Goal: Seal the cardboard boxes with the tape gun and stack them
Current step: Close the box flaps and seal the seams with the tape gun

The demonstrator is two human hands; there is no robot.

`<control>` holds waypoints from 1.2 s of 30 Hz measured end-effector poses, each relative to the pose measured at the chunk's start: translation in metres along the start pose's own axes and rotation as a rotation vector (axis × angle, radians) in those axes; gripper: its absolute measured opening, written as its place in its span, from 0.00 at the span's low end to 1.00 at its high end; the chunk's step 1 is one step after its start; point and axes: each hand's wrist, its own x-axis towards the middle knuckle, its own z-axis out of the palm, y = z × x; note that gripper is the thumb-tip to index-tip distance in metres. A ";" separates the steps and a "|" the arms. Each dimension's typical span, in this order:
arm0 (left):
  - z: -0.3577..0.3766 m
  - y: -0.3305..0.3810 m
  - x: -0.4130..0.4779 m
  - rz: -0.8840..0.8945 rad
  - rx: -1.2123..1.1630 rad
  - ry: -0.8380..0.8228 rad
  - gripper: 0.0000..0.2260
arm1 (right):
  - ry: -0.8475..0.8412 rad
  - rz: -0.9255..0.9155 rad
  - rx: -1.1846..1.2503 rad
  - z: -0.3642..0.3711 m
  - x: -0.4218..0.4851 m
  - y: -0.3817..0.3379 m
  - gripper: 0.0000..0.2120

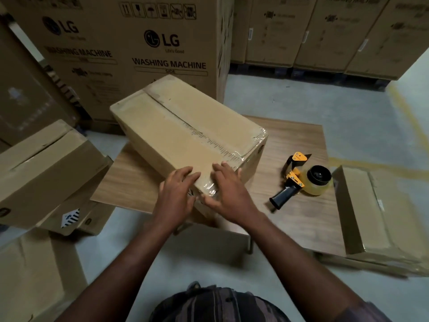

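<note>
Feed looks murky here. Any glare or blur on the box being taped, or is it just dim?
Head view: dim overall; glare mainly on the clear tape at the near corner of the box; left hand and right hand slightly motion-blurred there; tape gun reasonably sharp; far cartons soft and leaning from the wide lens.

Tan cardboard box [185, 126], yellow-and-black tape gun [299, 180], wood-grain brown table [301, 205], striped shirt [220, 305].

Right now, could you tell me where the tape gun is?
Head view, right side: the tape gun lies on the wooden table, between the taped box and another cardboard box.
</note>
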 end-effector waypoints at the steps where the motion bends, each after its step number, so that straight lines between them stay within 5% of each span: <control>1: 0.002 0.003 0.004 0.001 -0.001 -0.018 0.31 | -0.033 -0.006 0.057 -0.015 -0.005 0.015 0.35; 4: 0.008 0.007 0.016 0.026 0.000 -0.047 0.31 | -0.122 0.023 0.161 -0.059 -0.013 0.055 0.38; 7: 0.011 0.008 0.029 0.021 0.008 -0.055 0.30 | -0.135 0.065 0.021 -0.075 -0.013 0.055 0.31; 12: 0.018 0.006 0.039 0.013 0.007 -0.045 0.29 | -0.037 0.197 -0.269 -0.015 -0.032 0.007 0.35; 17: 0.020 0.003 0.041 0.041 0.010 -0.038 0.28 | 0.024 0.156 -0.433 0.005 -0.036 0.036 0.39; 25: 0.014 -0.015 0.059 -0.048 -0.022 0.003 0.26 | -0.066 0.238 -0.383 -0.068 -0.004 0.103 0.39; 31: -0.010 -0.066 0.075 -0.221 0.099 0.018 0.30 | -0.028 0.429 -0.304 -0.036 0.006 0.042 0.45; 36: -0.026 -0.131 0.064 -0.332 0.196 -0.033 0.37 | 0.026 0.415 -0.252 -0.013 -0.013 0.030 0.47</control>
